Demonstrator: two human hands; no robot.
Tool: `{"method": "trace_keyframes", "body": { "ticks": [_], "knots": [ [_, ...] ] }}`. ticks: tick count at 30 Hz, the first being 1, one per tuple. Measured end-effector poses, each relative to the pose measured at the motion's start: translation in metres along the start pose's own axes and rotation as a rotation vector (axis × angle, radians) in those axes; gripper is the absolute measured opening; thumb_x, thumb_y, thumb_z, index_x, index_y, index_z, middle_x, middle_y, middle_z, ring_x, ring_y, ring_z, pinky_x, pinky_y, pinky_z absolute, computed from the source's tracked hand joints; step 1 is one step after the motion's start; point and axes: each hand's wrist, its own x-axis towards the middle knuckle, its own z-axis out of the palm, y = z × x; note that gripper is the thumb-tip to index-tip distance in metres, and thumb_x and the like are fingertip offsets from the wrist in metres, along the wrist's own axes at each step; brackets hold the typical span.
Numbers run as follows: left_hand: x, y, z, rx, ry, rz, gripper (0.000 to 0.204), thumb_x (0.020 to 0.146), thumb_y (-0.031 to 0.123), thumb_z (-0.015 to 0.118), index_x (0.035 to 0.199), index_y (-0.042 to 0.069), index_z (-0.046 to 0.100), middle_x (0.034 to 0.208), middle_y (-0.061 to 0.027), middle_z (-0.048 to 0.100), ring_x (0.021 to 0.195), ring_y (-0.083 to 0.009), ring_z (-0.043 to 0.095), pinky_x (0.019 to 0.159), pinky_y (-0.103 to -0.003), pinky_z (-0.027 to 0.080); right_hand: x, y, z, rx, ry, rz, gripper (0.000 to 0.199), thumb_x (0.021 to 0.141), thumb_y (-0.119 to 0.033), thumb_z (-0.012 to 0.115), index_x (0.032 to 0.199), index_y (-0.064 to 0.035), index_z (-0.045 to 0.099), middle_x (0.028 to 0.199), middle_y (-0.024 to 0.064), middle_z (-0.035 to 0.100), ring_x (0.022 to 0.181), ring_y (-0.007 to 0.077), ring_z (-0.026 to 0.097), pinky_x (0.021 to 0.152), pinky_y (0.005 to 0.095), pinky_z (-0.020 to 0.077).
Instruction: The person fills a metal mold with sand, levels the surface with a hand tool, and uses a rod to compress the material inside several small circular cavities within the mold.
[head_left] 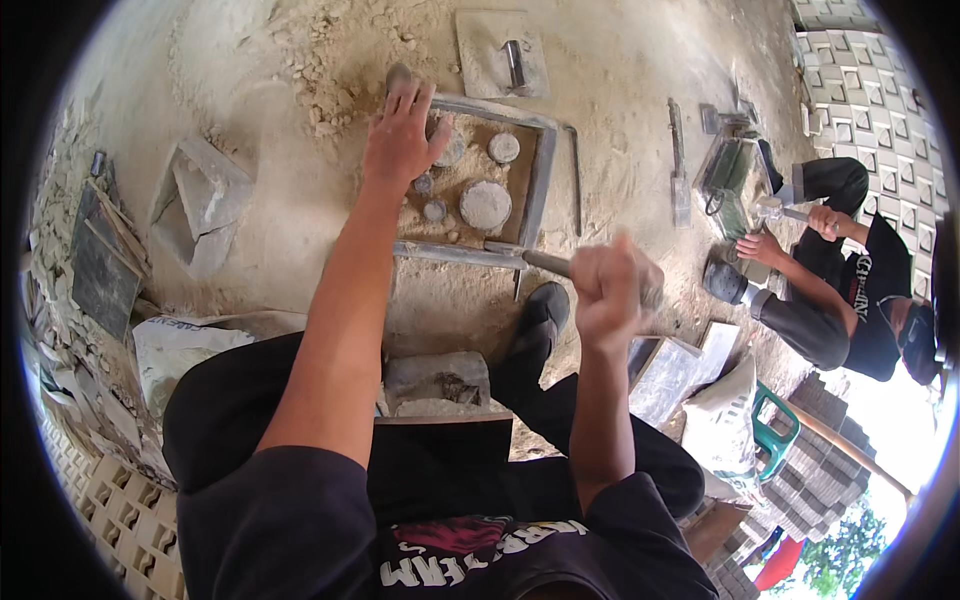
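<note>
A rectangular grey frame (545,165) lies on the dusty ground before me, filled with brown sandy material. Several round grey discs of different sizes, the largest one (486,205) near the middle, sit inside it. My left hand (402,135) rests over the frame's far left corner, fingers stretched out, partly covering one disc. A dark rounded thing (398,75) shows just past its fingertips. My right hand (615,285) is closed round the handle of a tool (547,263), whose narrow metal end meets the frame's near right corner. Its exact kind is unclear.
A square board (485,55) holding a metal cylinder (514,64) lies beyond the frame. A thin rod (574,180) is right of it, a broken hollow block (205,205) left. A grey block (437,378) is close to me. At right, a co-worker (850,270) handles a mould.
</note>
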Motion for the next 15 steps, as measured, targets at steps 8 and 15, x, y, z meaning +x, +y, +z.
{"method": "trace_keyframes", "body": {
  "ticks": [8, 15],
  "knots": [
    [0.002, -0.005, 0.0, -0.029, 0.033, 0.003, 0.059, 0.093, 0.045, 0.05, 0.142, 0.015, 0.042, 0.147, -0.01, 0.04, 0.139, -0.0276, 0.034, 0.104, -0.05, 0.039, -0.009, -0.008, 0.011, -0.207, -0.009, 0.07, 0.049, 0.099, -0.011, 0.046, 0.052, -0.0082, 0.034, 0.049, -0.0016, 0.039, 0.044, 0.0061, 0.03, 0.043, 0.0272, 0.0193],
    [-0.003, -0.005, 0.003, -0.064, 0.025, 0.01, 0.059, 0.092, 0.045, 0.051, 0.142, 0.014, 0.042, 0.146, -0.0106, 0.041, 0.139, -0.0282, 0.033, 0.104, -0.052, 0.038, -0.018, -0.001, 0.017, -0.159, 0.091, 0.051, 0.046, 0.098, -0.006, 0.046, 0.053, -0.0058, 0.035, 0.049, -0.0022, 0.036, 0.045, 0.0059, 0.03, 0.044, 0.0273, 0.0192]
  ]
}}
